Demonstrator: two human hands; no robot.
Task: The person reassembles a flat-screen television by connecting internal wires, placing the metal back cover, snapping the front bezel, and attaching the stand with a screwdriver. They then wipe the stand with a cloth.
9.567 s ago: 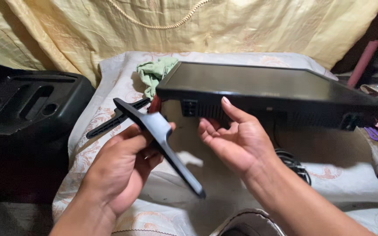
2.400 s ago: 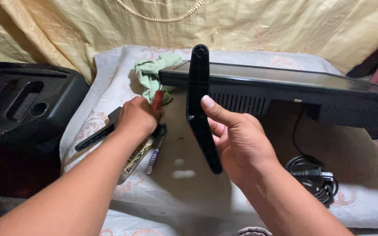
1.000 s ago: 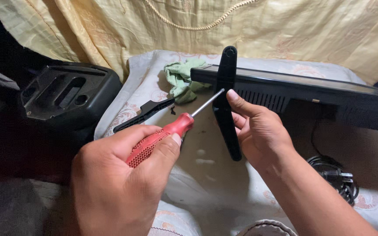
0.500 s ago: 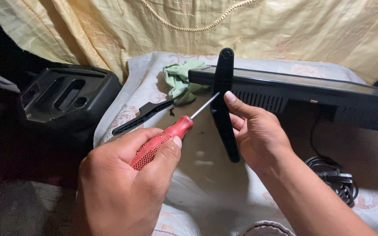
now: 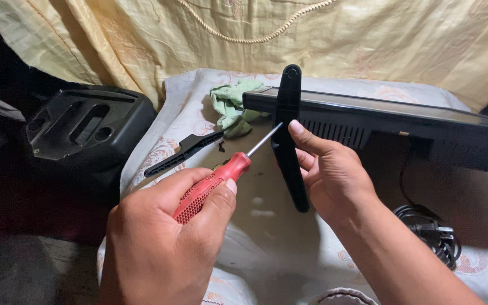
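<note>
Left hand [image 5: 165,237] nearest the camera, fingers wrapped tight around the red textured handle of a screwdriver [image 5: 216,178], thumb lying along the grip. Metal shaft angles up and right, tip meeting the left edge of a black stand leg [image 5: 289,141], about a third of the way down it. Whether the tip sits in a screw, cannot tell.

Right hand [image 5: 334,175] just beyond, fingers closed around the stand leg from the right, thumb pressing its front face near the shaft tip. Leg is a long narrow plastic bar with rounded ends, held close to upright, upper end overlapping the near edge of the flat black monitor [image 5: 402,124].

Monitor lies face down on a white patterned cloth [image 5: 170,113], vent slots showing on its near side. Second black stand leg [image 5: 184,152] lies flat on the cloth left of the screwdriver, apart from both hands. Crumpled green rag [image 5: 232,107] sits by the monitor's left corner, touching it. Coiled black cable [image 5: 430,234] lies on the cloth to the right, behind the right forearm.

Black plastic casing [image 5: 83,127] sits left, off the cloth. Yellow curtain [image 5: 255,34] hangs across the back.
</note>
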